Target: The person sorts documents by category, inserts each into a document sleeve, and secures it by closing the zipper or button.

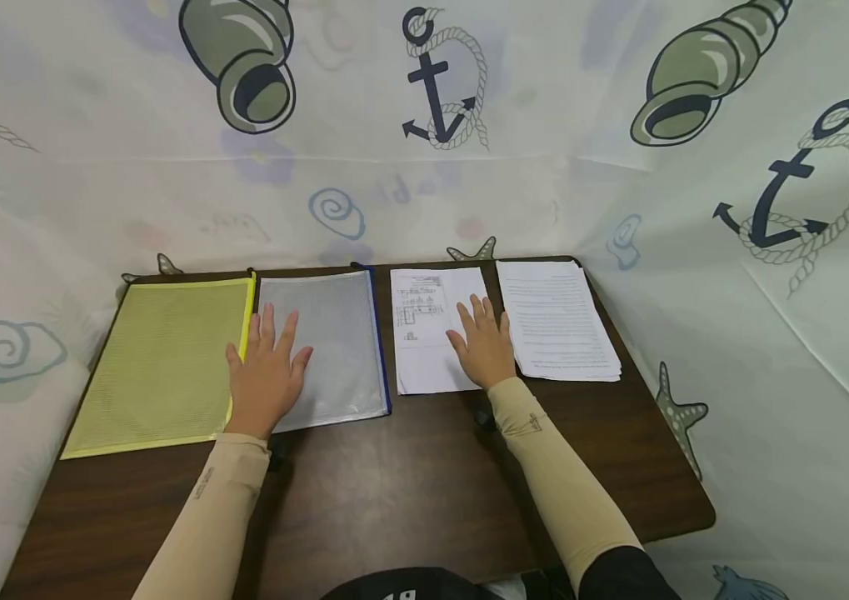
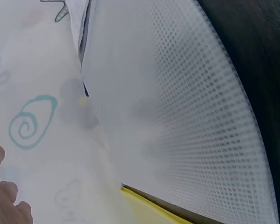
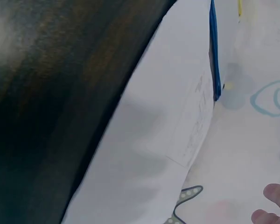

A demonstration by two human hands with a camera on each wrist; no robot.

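On the table (image 1: 394, 467), both hands' fingers lie flat (holding nothing): left hand (image 1: 265, 375) on grey pouch (image 1: 334, 333), right hand (image 1: 486, 346) on paper (image 1: 424, 333).

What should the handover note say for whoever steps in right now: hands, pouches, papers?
Left hand: flat, fingers straight, on the clear mesh pouch, at its edge beside the yellow mesh pouch.
Right hand: flat on the printed sheet. The paper stack lies just to its right, untouched.
All four lie in a row along the back of the table.
Done: nothing visibly filed; both pouches lie flat, and I cannot tell if they are zipped.
Left: probably papers into pouches.
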